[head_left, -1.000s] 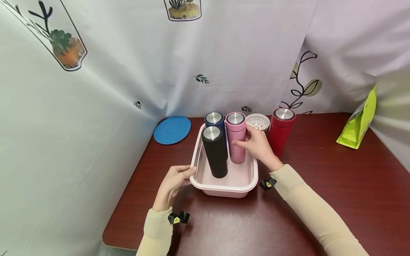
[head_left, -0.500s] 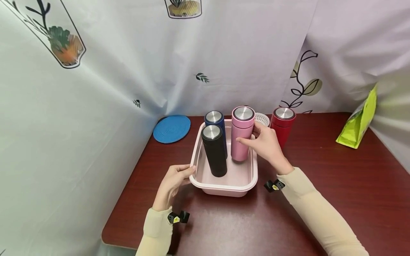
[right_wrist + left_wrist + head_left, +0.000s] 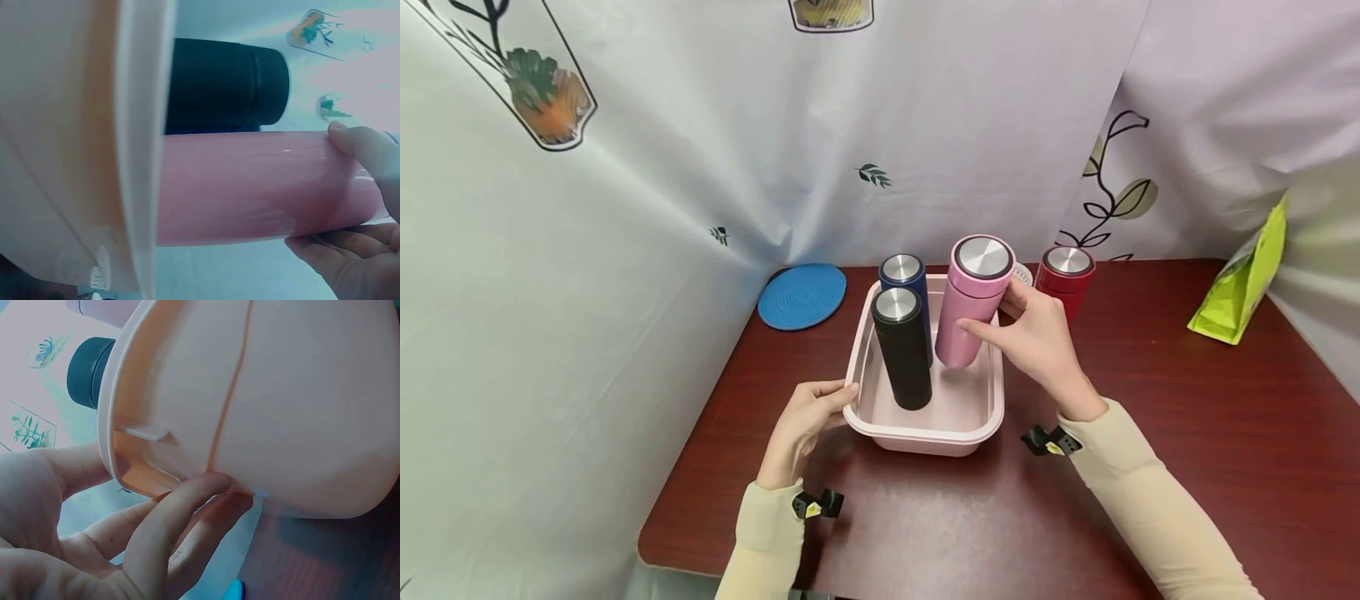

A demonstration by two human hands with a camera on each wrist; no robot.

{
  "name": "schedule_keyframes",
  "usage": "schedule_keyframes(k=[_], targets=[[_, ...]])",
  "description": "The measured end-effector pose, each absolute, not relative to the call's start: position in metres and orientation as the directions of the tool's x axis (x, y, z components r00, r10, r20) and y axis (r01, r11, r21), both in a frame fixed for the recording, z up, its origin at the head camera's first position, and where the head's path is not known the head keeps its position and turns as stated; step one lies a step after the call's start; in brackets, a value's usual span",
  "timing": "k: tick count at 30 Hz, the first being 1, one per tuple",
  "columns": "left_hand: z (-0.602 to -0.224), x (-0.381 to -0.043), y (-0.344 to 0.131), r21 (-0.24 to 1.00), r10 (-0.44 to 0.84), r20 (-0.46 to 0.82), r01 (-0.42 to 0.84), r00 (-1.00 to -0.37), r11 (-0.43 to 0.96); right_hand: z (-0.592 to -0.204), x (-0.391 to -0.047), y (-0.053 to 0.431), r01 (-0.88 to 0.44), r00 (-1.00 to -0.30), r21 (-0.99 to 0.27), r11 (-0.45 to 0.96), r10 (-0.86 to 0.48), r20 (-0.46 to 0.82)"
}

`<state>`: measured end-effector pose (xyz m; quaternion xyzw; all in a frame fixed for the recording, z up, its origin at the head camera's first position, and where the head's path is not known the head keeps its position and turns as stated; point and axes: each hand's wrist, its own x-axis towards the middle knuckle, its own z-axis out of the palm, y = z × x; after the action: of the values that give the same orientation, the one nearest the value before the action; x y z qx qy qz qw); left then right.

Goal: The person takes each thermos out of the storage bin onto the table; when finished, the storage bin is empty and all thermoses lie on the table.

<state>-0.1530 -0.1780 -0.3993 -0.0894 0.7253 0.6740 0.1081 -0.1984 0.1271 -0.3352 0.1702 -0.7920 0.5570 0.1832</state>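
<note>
A pale pink plastic basin (image 3: pixel 925 437) stands on the table with a black thermos flask (image 3: pixel 904 358) and a dark blue one (image 3: pixel 903 268) upright inside. My left hand (image 3: pixel 802 425) grips the basin's left rim, thumb on top and fingers beneath, as the left wrist view shows. My right hand (image 3: pixel 1037 337) holds a pink thermos flask (image 3: pixel 973 308) round its upper body, thumb on the near side. The pink flask is raised and tilts slightly right, its lower end still within the basin's outline. In the right wrist view, the basin wall (image 3: pixel 140 150) hides that lower end.
Behind my right hand stands a red thermos flask (image 3: pixel 1065 275), partly covered. A white basket (image 3: pixel 1022 275) peeks out beside it. At the back left lies a round blue mat (image 3: pixel 802 297); a lime-green bag (image 3: pixel 1240 287) stands at the far right. Patterned sheeting hangs behind the table.
My right hand has lifted the pink flask off the basin floor and shifted it slightly right, now tilting it. My left hand has kept its grip on the rim.
</note>
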Motion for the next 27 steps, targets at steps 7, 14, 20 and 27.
schedule_keyframes(k=[7, 14, 20, 27], targets=[[-0.399, -0.154, -0.178, 0.956, 0.010, -0.279, -0.277, -0.960, 0.096, -0.320, -0.182, 0.131, -0.527, -0.840, -0.800, 0.286, -0.036, 0.541], [-0.400, -0.154, -0.177, 0.955, 0.013, -0.279, -0.276, -0.960, 0.109, -0.305, -0.164, 0.138, -0.589, -0.791, -0.757, 0.283, -0.007, 0.612], [-0.399, -0.153, -0.177, 0.956, 0.016, -0.275, -0.272, -0.961, 0.112, -0.297, -0.150, 0.144, -0.616, -0.761, -0.727, 0.305, 0.007, 0.648], [-0.399, -0.154, -0.177, 0.955, 0.012, -0.276, -0.273, -0.961, 0.113, -0.296, -0.145, 0.151, -0.637, -0.743, -0.722, 0.271, 0.031, 0.668]])
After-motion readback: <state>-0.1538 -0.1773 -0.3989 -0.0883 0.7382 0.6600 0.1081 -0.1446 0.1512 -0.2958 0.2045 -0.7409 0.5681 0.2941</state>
